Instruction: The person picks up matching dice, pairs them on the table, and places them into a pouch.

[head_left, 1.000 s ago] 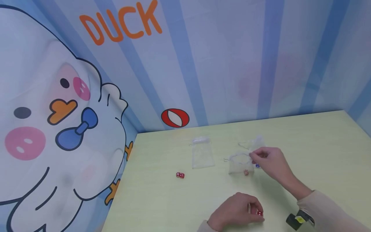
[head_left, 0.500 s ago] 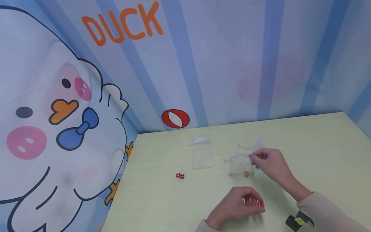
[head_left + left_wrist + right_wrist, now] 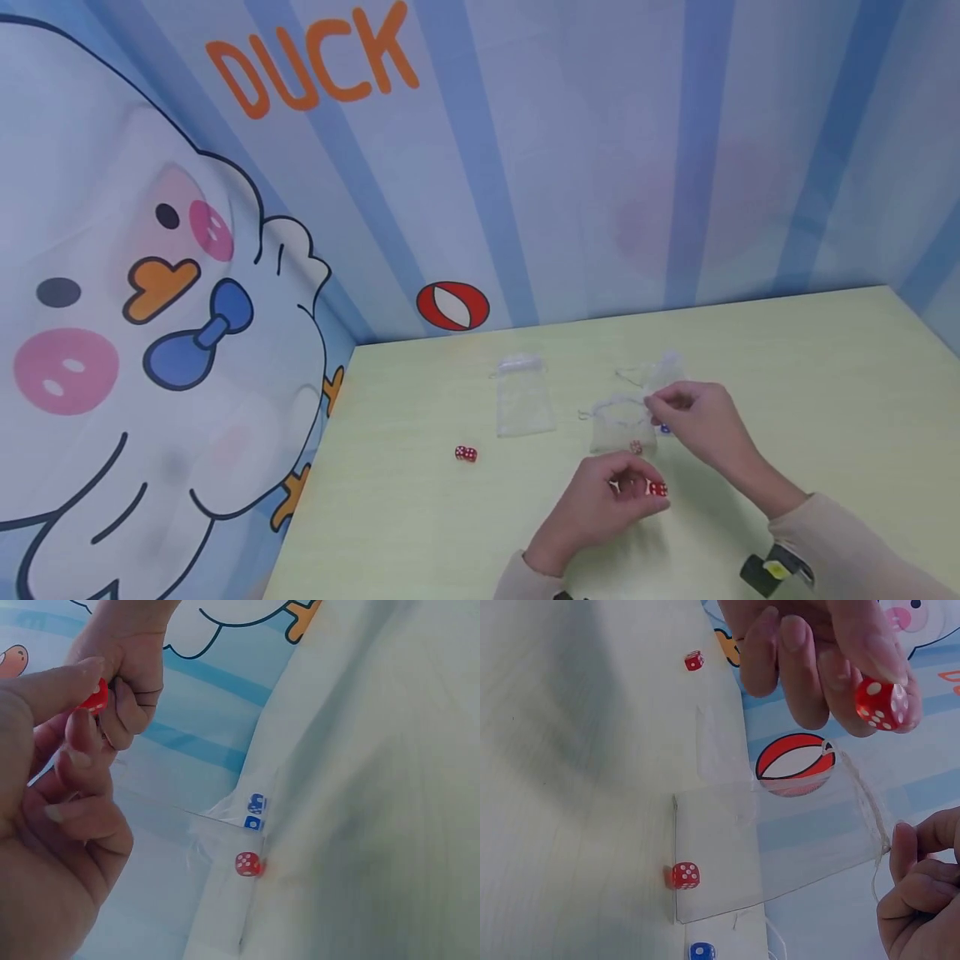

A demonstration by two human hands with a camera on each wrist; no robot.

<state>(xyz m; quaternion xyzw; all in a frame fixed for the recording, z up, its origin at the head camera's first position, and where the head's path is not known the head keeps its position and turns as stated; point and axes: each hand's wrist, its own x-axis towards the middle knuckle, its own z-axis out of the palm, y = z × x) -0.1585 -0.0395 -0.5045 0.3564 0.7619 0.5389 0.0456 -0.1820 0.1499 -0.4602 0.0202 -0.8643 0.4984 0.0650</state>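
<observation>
My left hand (image 3: 600,504) pinches a red die (image 3: 881,703) with white pips between thumb and fingertips, raised just in front of a sheer white drawstring bag (image 3: 780,840). My right hand (image 3: 697,421) pinches that bag's rim at its right side, holding it upright with the mouth spread. Inside, at the bottom, lies another red die (image 3: 686,875). Behind the right hand is a second sheer bag (image 3: 667,367), partly hidden, with blue dice (image 3: 255,810) in it.
Left of the upright bag, a third sheer bag (image 3: 522,400) lies flat on the pale yellow table (image 3: 390,525). Red dice (image 3: 466,453) sit together in front of it. A printed duck backdrop (image 3: 585,167) rises along the table's back edge.
My left hand has lifted the red die from near the table's front and carried it forward, toward the upright bag. The right hand keeps its pinch on the rim and stays in place.
</observation>
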